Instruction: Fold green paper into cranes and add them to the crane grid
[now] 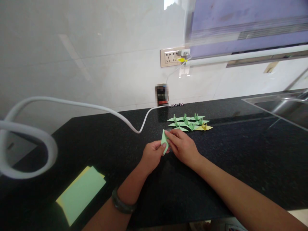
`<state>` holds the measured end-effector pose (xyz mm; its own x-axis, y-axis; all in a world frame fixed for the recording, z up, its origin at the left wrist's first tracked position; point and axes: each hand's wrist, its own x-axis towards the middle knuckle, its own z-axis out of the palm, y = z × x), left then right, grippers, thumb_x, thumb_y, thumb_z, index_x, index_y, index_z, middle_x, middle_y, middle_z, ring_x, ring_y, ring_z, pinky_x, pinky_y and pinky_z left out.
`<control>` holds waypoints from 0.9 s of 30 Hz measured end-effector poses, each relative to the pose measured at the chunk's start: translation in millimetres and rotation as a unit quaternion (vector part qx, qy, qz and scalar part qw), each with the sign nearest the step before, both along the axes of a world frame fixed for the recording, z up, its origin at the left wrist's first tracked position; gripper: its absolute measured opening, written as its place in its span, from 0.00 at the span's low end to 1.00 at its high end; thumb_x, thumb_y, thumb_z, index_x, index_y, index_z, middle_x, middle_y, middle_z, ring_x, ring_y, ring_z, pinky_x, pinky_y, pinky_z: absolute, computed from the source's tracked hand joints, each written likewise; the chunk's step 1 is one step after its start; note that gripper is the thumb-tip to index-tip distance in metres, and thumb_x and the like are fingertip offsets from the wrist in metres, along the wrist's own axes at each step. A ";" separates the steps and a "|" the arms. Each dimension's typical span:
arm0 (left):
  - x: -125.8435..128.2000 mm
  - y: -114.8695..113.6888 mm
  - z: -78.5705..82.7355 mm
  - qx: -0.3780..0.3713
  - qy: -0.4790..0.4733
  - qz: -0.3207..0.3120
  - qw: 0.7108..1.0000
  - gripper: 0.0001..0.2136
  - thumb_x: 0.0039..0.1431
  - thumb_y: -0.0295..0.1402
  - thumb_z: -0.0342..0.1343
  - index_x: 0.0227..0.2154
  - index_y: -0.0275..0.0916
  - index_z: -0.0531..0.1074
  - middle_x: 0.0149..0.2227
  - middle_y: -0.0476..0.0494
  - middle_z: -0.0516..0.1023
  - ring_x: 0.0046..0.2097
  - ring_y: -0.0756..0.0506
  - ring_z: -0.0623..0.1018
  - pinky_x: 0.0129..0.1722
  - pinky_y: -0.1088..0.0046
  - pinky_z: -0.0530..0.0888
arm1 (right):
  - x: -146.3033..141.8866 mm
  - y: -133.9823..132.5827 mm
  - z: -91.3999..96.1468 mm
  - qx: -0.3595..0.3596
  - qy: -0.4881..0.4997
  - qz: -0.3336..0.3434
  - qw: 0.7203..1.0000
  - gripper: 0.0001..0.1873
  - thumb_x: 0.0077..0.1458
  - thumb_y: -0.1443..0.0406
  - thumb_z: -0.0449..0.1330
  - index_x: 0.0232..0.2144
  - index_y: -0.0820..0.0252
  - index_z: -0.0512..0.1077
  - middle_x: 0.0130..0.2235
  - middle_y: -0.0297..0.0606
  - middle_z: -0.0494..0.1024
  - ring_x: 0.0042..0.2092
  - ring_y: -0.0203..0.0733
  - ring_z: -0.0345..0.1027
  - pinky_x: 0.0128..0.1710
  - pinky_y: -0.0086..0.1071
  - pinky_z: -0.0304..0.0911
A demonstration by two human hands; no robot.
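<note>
A small folded piece of light green paper [164,140] is held up above the dark counter, between both hands. My left hand [153,154] pinches its lower part, thumb on the near face. The fingers of my right hand [183,146] close on its upper right edge. Just beyond the hands stand several green folded paper cranes [186,122] in close rows, with one yellow crane [204,127] at their right end. To the left lies a stack of green and yellow paper sheets [83,194].
The black countertop [125,147] meets a tiled wall. A thick white cable [106,109] loops across the left side. A phone-like dark object [162,94], blurred out, leans on the wall below a socket [171,57]. At the right is a metal sink [286,107].
</note>
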<state>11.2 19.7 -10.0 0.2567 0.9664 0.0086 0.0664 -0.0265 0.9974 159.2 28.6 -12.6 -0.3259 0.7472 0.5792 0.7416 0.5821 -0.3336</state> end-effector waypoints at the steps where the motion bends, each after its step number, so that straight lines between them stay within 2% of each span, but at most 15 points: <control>1: 0.2 0.0 0.4 0.000 -0.001 0.002 1.000 0.14 0.48 0.38 0.50 0.34 0.36 0.73 0.26 0.47 0.74 0.29 0.48 0.73 0.29 0.74 0.68 | -0.1 -0.2 0.3 -0.003 -0.001 0.001 1.000 0.19 0.53 0.65 0.48 0.49 0.54 0.60 0.42 0.43 0.66 0.42 0.43 0.60 0.39 0.35 0.61; 6: 1.4 0.3 0.9 -0.008 -0.001 0.008 1.000 0.14 0.49 0.38 0.50 0.34 0.36 0.72 0.26 0.46 0.75 0.29 0.48 0.73 0.29 0.74 0.68 | -0.2 0.1 -0.1 -0.012 0.007 -0.012 1.000 0.21 0.52 0.65 0.49 0.51 0.57 0.58 0.42 0.44 0.66 0.41 0.43 0.60 0.39 0.36 0.61; 11: 1.0 0.2 0.0 -0.018 -0.001 0.007 1.000 0.14 0.48 0.39 0.51 0.35 0.37 0.72 0.27 0.47 0.75 0.30 0.47 0.73 0.30 0.74 0.69 | 0.3 0.1 -0.5 -0.004 0.005 0.002 1.000 0.18 0.53 0.66 0.49 0.48 0.54 0.62 0.41 0.42 0.66 0.41 0.42 0.61 0.38 0.35 0.61; 20: 1.8 -0.5 2.3 -0.012 0.005 0.011 1.000 0.13 0.49 0.38 0.50 0.33 0.36 0.73 0.25 0.47 0.75 0.29 0.48 0.73 0.29 0.75 0.69 | 0.1 -0.8 0.5 -0.011 0.000 -0.008 1.000 0.19 0.53 0.65 0.48 0.49 0.56 0.60 0.41 0.43 0.66 0.41 0.43 0.60 0.38 0.36 0.61; 27: -0.2 0.5 -3.0 0.003 0.012 0.004 1.000 0.14 0.49 0.39 0.49 0.35 0.37 0.72 0.26 0.47 0.74 0.29 0.48 0.73 0.30 0.74 0.69 | 0.2 -1.3 1.9 -0.010 -0.008 -0.006 1.000 0.19 0.53 0.65 0.48 0.49 0.56 0.61 0.41 0.43 0.66 0.41 0.42 0.60 0.38 0.35 0.61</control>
